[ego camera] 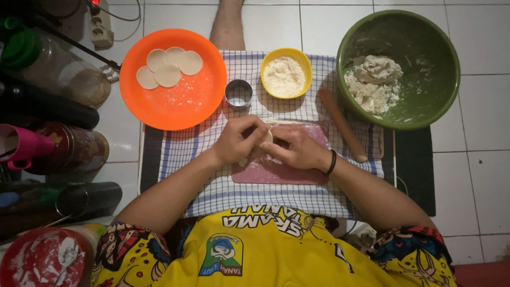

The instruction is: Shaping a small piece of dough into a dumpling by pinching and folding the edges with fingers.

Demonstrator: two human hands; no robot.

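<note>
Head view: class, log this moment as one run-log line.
left hand: pinching dough piece | right hand: same | under: pink board | plate: four dough rounds

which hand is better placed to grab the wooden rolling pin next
Probably the right hand. The brown wooden rolling pin lies just beyond it on the checked cloth, beside the green bowl. The left hand would have to cross over the pale dough piece both hands hold.
</note>
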